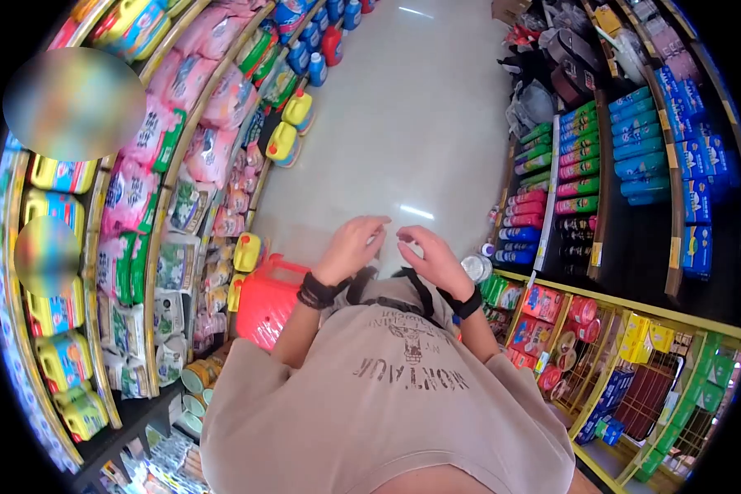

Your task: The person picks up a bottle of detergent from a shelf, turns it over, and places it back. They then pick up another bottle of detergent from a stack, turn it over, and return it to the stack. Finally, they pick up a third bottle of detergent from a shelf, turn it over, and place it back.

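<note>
My left hand is in front of my waist, fingers loosely bent and pointing right, with nothing visible in it. Facing it across a small gap, my right hand has its fingers curved inward and also appears to hold nothing. Each wrist wears a black band. Close to my left forearm stands a red plastic container with a handle on top; my arm covers part of it. Black straps hang at my waist, just below the hands, over my printed beige shirt.
Shelves on the left hold yellow jugs and pink packs. Blue bottles and yellow bottles line the floor edge. On the right, shelves carry bottles and blue packs. A shiny floor aisle stretches ahead.
</note>
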`<state>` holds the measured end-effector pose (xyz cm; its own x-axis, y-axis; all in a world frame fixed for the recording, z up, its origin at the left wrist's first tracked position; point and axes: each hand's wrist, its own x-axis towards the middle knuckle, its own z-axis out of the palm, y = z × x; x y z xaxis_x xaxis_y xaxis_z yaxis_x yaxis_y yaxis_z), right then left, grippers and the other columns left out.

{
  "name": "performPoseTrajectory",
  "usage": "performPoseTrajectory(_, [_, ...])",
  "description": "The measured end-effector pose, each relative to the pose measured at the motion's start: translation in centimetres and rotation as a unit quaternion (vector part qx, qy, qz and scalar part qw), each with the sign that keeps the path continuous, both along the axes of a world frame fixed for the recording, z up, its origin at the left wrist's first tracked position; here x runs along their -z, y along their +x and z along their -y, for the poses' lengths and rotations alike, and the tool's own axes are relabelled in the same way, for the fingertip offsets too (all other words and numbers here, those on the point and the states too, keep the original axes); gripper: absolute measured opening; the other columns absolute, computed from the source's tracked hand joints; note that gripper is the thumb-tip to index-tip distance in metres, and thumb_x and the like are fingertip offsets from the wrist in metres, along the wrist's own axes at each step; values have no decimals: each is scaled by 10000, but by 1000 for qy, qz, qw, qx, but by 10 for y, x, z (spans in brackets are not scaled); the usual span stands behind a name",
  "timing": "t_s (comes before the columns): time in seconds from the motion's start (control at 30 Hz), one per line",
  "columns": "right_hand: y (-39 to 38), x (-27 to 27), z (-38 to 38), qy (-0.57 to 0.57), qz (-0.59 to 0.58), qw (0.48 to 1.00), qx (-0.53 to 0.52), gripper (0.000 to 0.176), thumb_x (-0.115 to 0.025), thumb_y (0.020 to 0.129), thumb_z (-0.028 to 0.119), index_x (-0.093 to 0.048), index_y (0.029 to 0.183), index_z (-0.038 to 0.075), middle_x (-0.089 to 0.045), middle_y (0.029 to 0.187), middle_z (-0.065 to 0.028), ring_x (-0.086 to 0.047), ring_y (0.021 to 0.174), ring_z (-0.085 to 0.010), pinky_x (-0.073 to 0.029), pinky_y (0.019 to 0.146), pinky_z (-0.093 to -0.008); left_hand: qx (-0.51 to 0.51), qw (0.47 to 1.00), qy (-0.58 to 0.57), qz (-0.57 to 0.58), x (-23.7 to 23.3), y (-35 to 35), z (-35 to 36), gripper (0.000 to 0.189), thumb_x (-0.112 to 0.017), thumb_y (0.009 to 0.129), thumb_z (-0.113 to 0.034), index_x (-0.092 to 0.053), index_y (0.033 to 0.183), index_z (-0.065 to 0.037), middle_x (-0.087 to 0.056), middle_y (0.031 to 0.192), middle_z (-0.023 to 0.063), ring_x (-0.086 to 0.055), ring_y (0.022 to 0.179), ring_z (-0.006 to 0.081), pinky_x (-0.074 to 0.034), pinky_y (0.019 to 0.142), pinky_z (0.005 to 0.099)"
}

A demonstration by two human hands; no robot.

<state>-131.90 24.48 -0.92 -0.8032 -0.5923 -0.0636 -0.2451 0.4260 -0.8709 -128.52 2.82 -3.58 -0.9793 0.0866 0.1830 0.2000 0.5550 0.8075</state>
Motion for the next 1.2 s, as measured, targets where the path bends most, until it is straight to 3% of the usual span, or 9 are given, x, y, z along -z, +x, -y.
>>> performPoseTrajectory(0.1, [-49,3,7,-4,-44,999,13,266,-644,952,160,-641,1170,9,-685,1096,-169,-669,1002,-338,-537,875,-395,16,1000,-13,-10,-17,-49,1,245,-649,919,-69,-680,1159,-36,-704,975,155,-677,909,364,-545,805,433])
performPoseTrajectory(0.3, [-147,11,8,-49,127,990,25,233,-624,972,127,-622,1162,-9,-688,1008,-161,-683,842,-252,-549,749,-355,65,995,12,68,-9,-134,-1,279,-624,937,-131,-672,1192,-27,-704,1072,182,-669,954,372,-543,855,439])
performPoseTrajectory(0.43, [-231,47,6,-56,80,994,43,242,-639,976,139,-628,1167,-9,-706,958,-134,-693,863,-212,-548,777,-332,74,993,-29,92,11,-200,12,276,-630,935,-125,-676,1191,-31,-709,1103,171,-676,961,354,-546,862,422])
performPoseTrajectory(0.57, [-330,58,9,-64,146,985,72,241,-640,978,151,-643,1163,-3,-723,996,-135,-696,879,-220,-545,784,-329,23,994,-43,97,4,-285,27,276,-634,932,-112,-677,1195,-41,-712,1090,166,-676,949,348,-544,846,421])
performPoseTrajectory(0.67, [-410,58,21,-31,64,996,44,239,-629,984,152,-642,1165,-3,-722,989,-123,-696,884,-219,-544,784,-332,-9,998,-25,64,-13,-363,38,273,-630,931,-111,-674,1191,-41,-713,1080,164,-673,949,351,-541,840,425])
performPoseTrajectory(0.9, [-572,40,73,-70,75,994,-47,225,-633,978,150,-646,1147,1,-706,983,-121,-689,903,-215,-540,769,-333,-42,996,-79,27,-28,-491,48,249,-617,929,-105,-666,1157,-18,-707,1054,168,-662,958,368,-532,848,447])
performPoseTrajectory(1.2, [-727,35,165,-37,70,985,-151,228,-637,967,159,-655,1146,19,-708,1015,-124,-680,954,-247,-533,802,-359,-136,989,-19,59,-3,-616,142,240,-641,935,-131,-678,1153,-37,-703,1047,164,-668,961,358,-541,841,421])
